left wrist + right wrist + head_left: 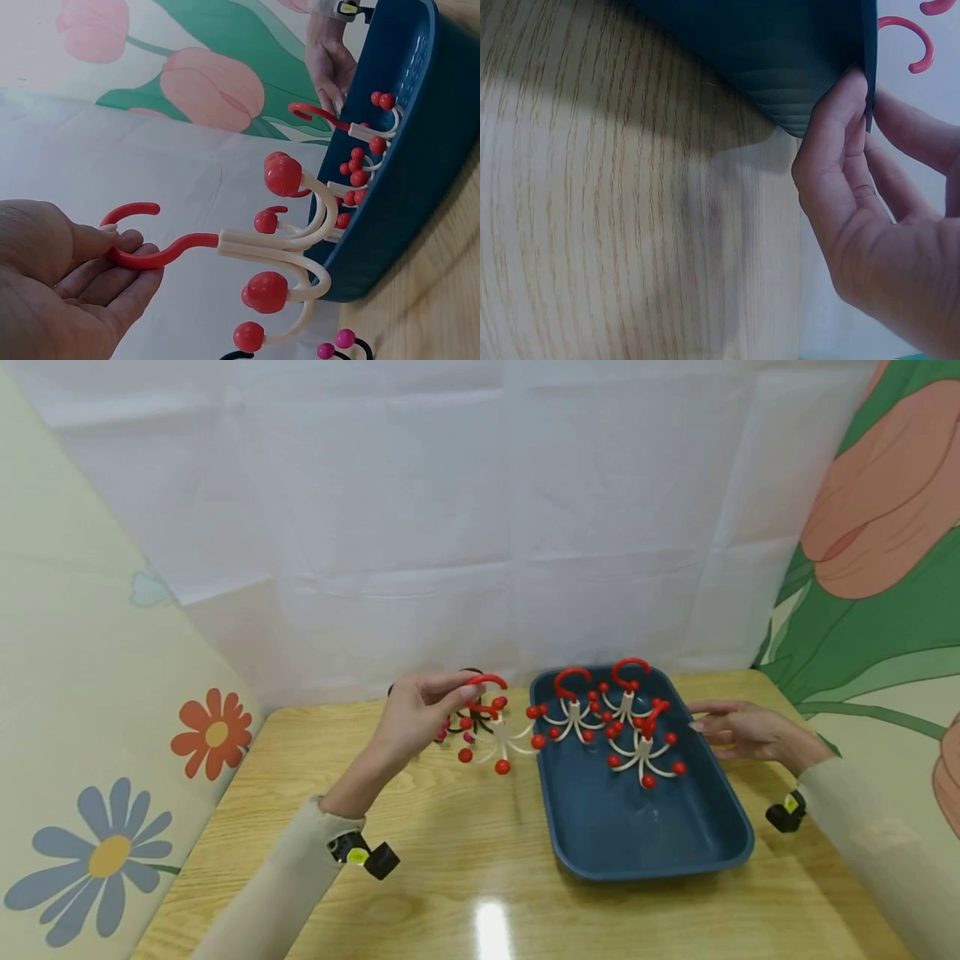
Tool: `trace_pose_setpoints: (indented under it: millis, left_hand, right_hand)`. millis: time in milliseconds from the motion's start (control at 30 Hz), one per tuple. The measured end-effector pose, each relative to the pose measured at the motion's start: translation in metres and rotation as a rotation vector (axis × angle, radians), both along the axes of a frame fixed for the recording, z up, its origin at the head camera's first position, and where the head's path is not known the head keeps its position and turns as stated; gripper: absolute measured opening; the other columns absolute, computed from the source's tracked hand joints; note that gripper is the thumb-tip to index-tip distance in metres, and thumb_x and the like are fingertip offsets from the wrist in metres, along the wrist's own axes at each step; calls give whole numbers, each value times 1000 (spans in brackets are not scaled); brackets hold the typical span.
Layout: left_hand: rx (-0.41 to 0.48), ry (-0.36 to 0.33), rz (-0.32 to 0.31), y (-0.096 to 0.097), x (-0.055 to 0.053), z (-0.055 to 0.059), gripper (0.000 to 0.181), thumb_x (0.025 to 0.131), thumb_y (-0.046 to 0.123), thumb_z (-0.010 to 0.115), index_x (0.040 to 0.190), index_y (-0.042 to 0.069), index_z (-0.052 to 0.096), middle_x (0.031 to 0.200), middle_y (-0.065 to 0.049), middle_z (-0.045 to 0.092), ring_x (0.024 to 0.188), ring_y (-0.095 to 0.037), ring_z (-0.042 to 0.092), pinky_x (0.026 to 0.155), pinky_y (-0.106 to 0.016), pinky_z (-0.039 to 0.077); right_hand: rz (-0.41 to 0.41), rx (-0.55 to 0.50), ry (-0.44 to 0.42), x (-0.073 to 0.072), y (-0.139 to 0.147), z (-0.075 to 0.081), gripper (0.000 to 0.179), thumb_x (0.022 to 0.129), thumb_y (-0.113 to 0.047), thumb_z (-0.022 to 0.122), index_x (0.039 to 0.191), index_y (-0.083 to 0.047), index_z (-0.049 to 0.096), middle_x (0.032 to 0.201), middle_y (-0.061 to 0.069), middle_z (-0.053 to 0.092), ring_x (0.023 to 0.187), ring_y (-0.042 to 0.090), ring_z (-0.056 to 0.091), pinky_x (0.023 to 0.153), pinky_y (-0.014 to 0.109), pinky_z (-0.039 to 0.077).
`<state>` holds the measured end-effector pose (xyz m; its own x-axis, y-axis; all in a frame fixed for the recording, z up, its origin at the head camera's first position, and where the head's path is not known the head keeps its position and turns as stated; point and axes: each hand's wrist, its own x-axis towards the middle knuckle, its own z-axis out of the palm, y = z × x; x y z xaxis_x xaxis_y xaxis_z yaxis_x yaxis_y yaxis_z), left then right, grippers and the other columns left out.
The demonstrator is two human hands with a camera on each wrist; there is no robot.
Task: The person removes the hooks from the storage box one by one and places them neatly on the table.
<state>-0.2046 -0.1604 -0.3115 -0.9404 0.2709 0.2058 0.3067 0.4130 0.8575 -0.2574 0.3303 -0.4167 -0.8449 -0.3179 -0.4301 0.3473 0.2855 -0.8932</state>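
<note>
My left hand (pixel 408 720) pinches the red hook of a white multi-arm hook hanger (pixel 259 244) with red ball tips. The hanger hangs above the table, just left of the blue tray (pixel 645 860). In the left wrist view, thumb and fingers (pixel 124 300) close on the curved red hook. Inside the tray, toward its far end, lie several similar white hangers (pixel 642 750) with red hooks. My right hand (pixel 746 731) grips the tray's right rim; in the right wrist view, its thumb and fingers (pixel 829 127) are on opposite sides of the rim.
Behind the held hanger, black hangers (pixel 471 718) with pink balls lie on the wooden table (pixel 420 877), partly hidden by the left hand. A white cloth (pixel 390 527) hangs at the back. Flower-patterned panels (pixel 885 527) stand on both sides.
</note>
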Motion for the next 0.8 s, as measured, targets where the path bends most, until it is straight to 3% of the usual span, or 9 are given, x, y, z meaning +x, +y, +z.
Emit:
trace_pose_setpoints:
  millis: [100,333,367,467,533,567,600,700,800]
  left_hand:
    - [-6,-9,24,-4,1,-3,30,103,31,70,130,20,77,116,-9,80,52,-9,41,47,-25,34]
    - [-27,16,49,-16,1,-15,30,104,33,69,129,20,77,120,-8,80,65,-4,58,54,-26,37]
    - [-28,17,50,-17,1,-16,29,104,33,69,129,20,77,120,-7,80,57,-4,49,52,-26,35]
    - [-27,20,48,-21,1,-21,30,104,33,69,129,20,77,123,-7,79,63,-3,56,58,-24,42]
    - [-35,22,48,-22,0,-26,30,104,33,69,129,19,77,126,-7,78,86,-5,70,67,-23,48]
    - [-34,20,48,-23,-2,-28,30,103,33,69,129,19,77,127,-7,78,91,-10,73,70,-22,51]
    - [-33,21,47,-24,-3,-30,30,103,33,70,129,19,77,128,-7,77,106,-13,74,78,-22,54]
    - [-31,26,50,-25,-7,-37,29,103,31,70,128,18,78,130,-7,76,116,-23,73,77,-23,55]
    - [-28,23,55,-27,-12,-44,27,103,28,71,126,17,79,127,-7,75,109,-25,71,66,-23,48]
  right_hand:
    - [2,-3,0,-1,1,-1,78,108,-24,62,169,-6,17,109,-17,72,102,4,72,91,33,60]
    - [5,-6,-1,-2,2,-2,77,108,-24,61,169,-6,18,109,-18,72,102,3,72,91,32,60]
    - [5,-7,-1,-2,2,-2,77,108,-24,61,169,-6,18,109,-18,72,103,3,72,91,32,60]
    - [-1,-8,-3,-2,2,-2,75,108,-24,61,168,-5,20,108,-18,72,102,3,72,91,32,60]
    - [-4,-8,-3,-2,1,-2,75,108,-24,61,168,-5,20,108,-18,72,102,3,72,91,32,60]
    - [-4,-8,-3,-2,1,-2,75,108,-24,61,168,-5,20,108,-18,72,102,3,72,91,32,60]
    - [-5,-8,-3,-2,1,-2,75,108,-24,61,168,-5,20,108,-18,73,102,3,72,91,32,60]
    - [0,-6,1,-1,1,-1,76,108,-24,61,168,-5,18,108,-18,72,103,3,72,91,32,60]
    - [3,-6,5,0,0,-1,76,108,-24,61,168,-5,18,109,-18,72,103,3,72,92,33,60]
